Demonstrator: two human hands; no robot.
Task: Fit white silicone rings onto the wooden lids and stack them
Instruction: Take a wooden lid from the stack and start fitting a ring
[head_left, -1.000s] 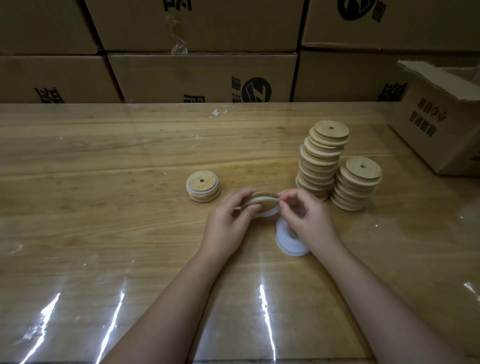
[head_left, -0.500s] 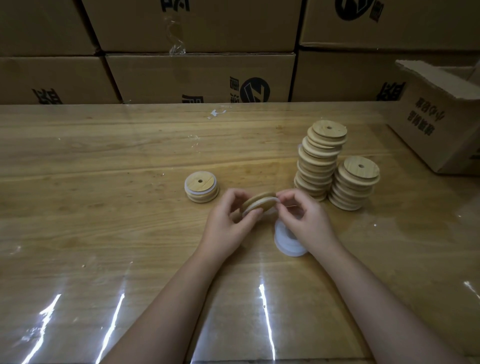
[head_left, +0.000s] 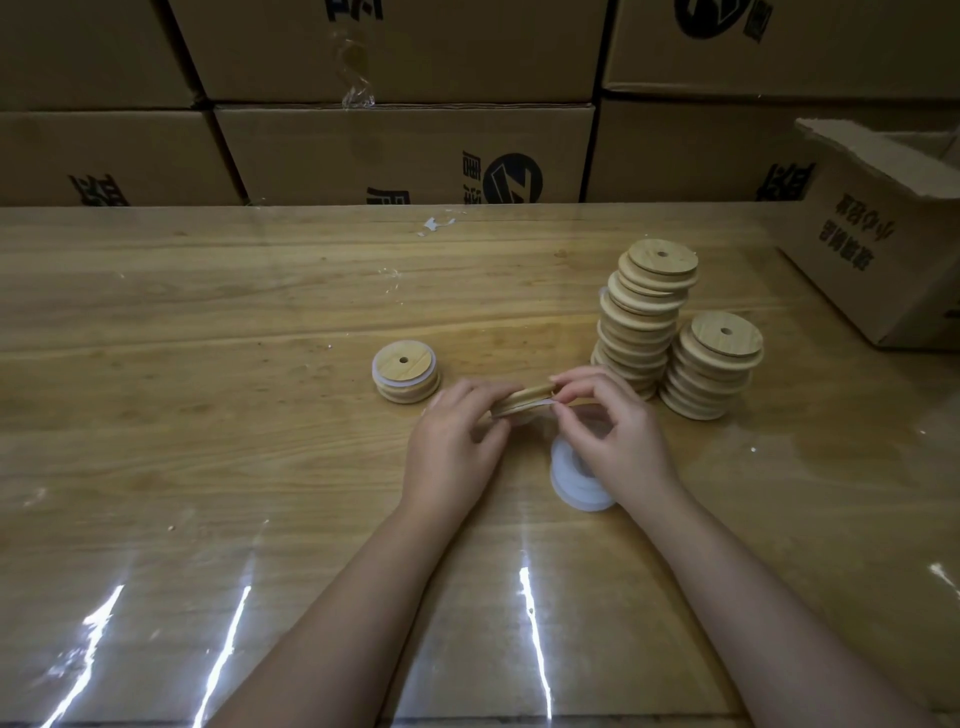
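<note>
Both hands are meeting over the middle of the wooden table (head_left: 208, 415), holding one wooden lid (head_left: 522, 399) between them. The left hand (head_left: 457, 436) is gripping the lid's left edge with curled fingers and thumb, keeping it tilted nearly edge-on to the camera. The right hand (head_left: 610, 426) is pinching the lid's right edge, where a thin strip of white silicone ring (head_left: 545, 404) is showing at its fingertips; how far the ring is sitting around the lid cannot be told. A pile of loose white rings (head_left: 571, 483) is lying on the table just beneath the right hand, partly hidden by it. A short stack of ringed lids (head_left: 405, 371) is standing just left of the left hand's fingers, apart from them. Two stacks of bare lids are standing beyond the right hand: a tall leaning stack (head_left: 644, 317) and a shorter stack (head_left: 714, 369) just beside it on the right. Cardboard boxes (head_left: 405, 150) are lining the far edge, and an open carton (head_left: 883, 249) is sitting at the right.
</note>
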